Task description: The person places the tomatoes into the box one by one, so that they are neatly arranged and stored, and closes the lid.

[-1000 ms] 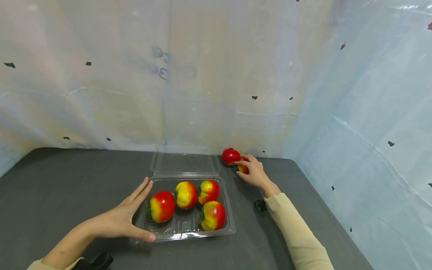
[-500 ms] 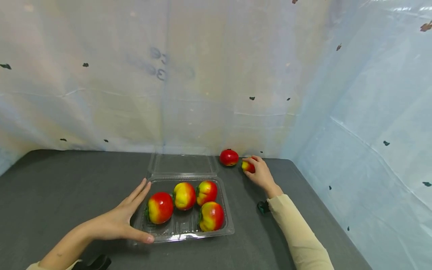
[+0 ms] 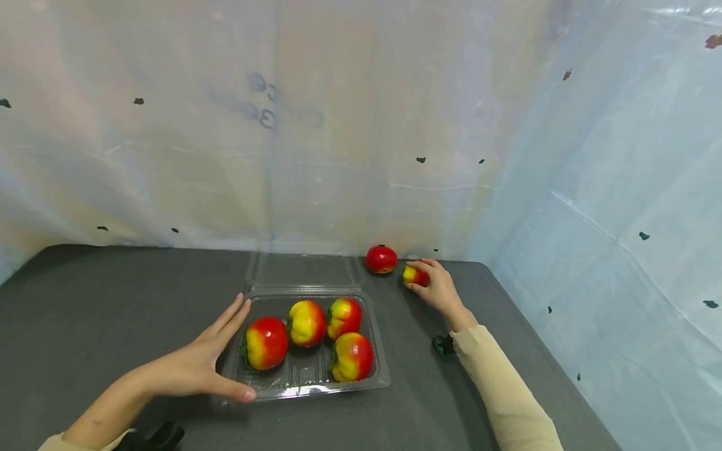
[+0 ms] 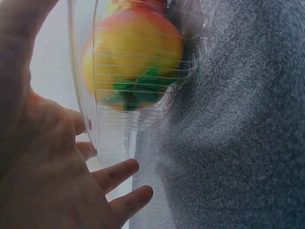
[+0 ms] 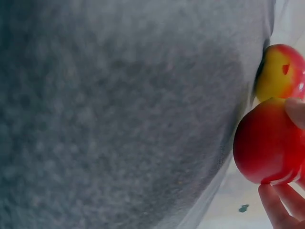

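My right hand point(image 3: 442, 291) grips a red-and-yellow fruit point(image 5: 267, 143) between thumb and fingers near the table's far right. Left of it stands a redder fruit point(image 3: 381, 259), apart from the held one. A clear plastic clamshell box point(image 3: 293, 393) lies with its lid point(image 3: 307, 272) folded back; several red-and-yellow fruits point(image 3: 307, 324) sit inside. In the left wrist view, the nearest fruit point(image 4: 136, 52) shows green leaves through the box wall. My left hand point(image 3: 197, 368) spreads its straight fingers along the box's left side, its thumb at the front left corner.
The dark grey table point(image 3: 113, 300) has rounded far corners. A pale plastic sheet point(image 3: 338, 125) hangs behind it, and another sheet point(image 3: 620, 188) stands at the right. Dark wrist devices show under both wrists.
My right hand has moved slightly right with the gripped fruit, opening a gap to the redder one. My left hand stays at the box.
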